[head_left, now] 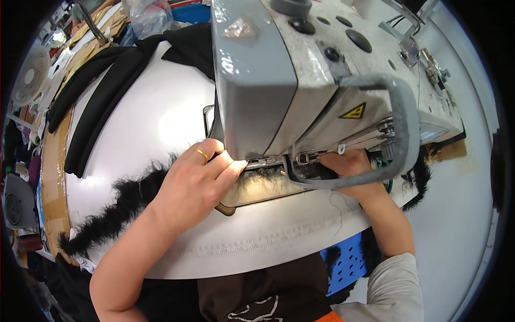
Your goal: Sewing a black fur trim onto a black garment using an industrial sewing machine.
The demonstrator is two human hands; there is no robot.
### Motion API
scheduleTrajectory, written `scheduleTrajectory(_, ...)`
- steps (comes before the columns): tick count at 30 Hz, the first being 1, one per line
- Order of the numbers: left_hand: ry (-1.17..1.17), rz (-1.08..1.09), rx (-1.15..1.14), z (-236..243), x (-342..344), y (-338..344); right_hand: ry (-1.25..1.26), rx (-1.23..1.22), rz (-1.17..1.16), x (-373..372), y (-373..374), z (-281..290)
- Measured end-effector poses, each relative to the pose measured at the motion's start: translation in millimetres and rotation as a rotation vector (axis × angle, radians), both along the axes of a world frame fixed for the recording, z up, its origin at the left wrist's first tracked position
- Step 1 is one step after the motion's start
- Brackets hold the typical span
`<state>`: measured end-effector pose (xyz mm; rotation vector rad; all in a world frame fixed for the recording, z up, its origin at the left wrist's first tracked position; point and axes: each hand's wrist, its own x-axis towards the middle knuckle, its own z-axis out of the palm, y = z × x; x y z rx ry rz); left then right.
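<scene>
A grey-and-white sewing machine (257,107) stands in front of me, its lower working area framed by a grey tube guard (405,129). My left hand (196,182), with a ring on one finger, is pinched on a black furry trim strip (137,193) just left of the presser area. The strip trails left across the table from beneath that hand. My right hand (351,166) reaches in behind the guard on the machine's right side, fingers bent close to the metal parts. Its fingertips are partly hidden, and what they grip cannot be made out.
Folded black fabric pieces (107,102) lie on the white table (166,115) at the far left. More black fur (421,182) hangs at the right edge. A blue perforated basket (346,263) sits below the front edge. A white fan (32,75) is at the left.
</scene>
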<state>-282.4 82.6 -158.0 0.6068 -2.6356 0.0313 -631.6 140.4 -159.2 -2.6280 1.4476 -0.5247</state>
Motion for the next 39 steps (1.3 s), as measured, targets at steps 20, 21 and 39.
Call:
scheduleTrajectory(20, 0.173, -0.011, 0.108, -7, -3, -6, 0.292, -0.144, 0.037, 56, -2, 5)
scheduleTrajectory(21, 0.182, -0.02, 0.112, -7, -1, -10, 0.224, -0.058, 0.017, 59, -6, 0)
scheduleTrajectory(39, 0.093, 0.138, -0.006, 7, 1, -1, 0.096, -0.244, 0.182, 67, -8, 13)
